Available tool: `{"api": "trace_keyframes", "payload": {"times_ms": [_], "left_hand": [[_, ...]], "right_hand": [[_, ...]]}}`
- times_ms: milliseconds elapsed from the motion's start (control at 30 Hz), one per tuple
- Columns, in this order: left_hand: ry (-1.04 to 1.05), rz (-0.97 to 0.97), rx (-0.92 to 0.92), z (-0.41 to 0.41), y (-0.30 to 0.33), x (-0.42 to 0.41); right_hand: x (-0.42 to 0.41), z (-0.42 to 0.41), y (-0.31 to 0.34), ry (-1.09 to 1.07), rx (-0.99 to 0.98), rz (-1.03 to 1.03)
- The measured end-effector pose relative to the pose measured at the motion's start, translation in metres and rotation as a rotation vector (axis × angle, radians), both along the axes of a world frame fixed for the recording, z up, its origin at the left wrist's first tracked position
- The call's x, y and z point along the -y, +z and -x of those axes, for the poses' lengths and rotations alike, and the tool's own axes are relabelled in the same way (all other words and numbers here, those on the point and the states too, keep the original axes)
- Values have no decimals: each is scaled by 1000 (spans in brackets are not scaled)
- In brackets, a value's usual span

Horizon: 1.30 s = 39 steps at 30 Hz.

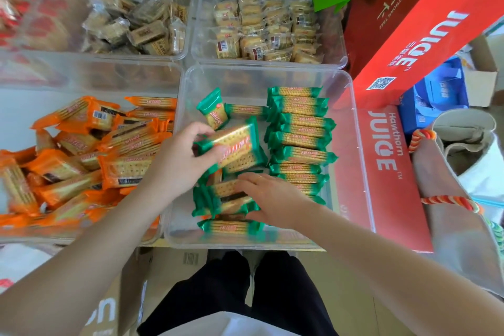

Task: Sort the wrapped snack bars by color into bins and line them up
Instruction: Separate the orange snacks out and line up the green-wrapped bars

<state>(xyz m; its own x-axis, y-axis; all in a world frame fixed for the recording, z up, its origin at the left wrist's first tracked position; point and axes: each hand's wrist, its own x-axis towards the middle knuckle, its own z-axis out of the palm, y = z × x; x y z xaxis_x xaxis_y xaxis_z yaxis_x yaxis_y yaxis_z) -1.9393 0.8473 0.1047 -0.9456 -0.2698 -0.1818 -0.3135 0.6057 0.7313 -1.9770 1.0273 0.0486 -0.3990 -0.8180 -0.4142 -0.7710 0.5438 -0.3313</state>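
A clear bin (351, 128) holds green-wrapped snack bars. A neat row of green bars (300, 139) stands on edge along its right side. My left hand (180, 161) grips a green bar (234, 147) lifted above the bin's middle. My right hand (267, 199) rests with straight fingers on a loose pile of green bars (218, 199) at the bin's near left. Two more green bars (212, 109) lie at the back. The clear bin to the left (174, 84) holds a jumbled heap of orange-wrapped bars (81, 155).
Two clear bins at the back hold brown snacks (136, 22) and yellow snacks (267, 30). Red juice boxes (392, 166) stand right of the green bin, with a cloth bag (458, 199) beyond. My legs (240, 294) and cardboard are below.
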Motion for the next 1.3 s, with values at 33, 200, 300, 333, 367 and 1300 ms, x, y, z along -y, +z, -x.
{"api": "trace_keyframes", "payload": {"times_ms": [33,200,300,333,367,1300], "left_hand": [[60,-88,-12,-3,1,1],[142,-210,-36,-13,-1,4],[41,-86,-87,-12,-2,5],[-19,-53,-93,-11,-4,3],[-77,-41,-81,-9,-6,1],[-1075,506,152,26,-60,-82]], "right_hand": [[1,1,-2,12,-41,-21],[4,1,-2,-83,-162,37],[-15,7,18,-204,-88,225],[-24,8,26,-239,-33,300],[-33,9,33,-277,13,367],[-118,3,54,-256,-232,24]]}}
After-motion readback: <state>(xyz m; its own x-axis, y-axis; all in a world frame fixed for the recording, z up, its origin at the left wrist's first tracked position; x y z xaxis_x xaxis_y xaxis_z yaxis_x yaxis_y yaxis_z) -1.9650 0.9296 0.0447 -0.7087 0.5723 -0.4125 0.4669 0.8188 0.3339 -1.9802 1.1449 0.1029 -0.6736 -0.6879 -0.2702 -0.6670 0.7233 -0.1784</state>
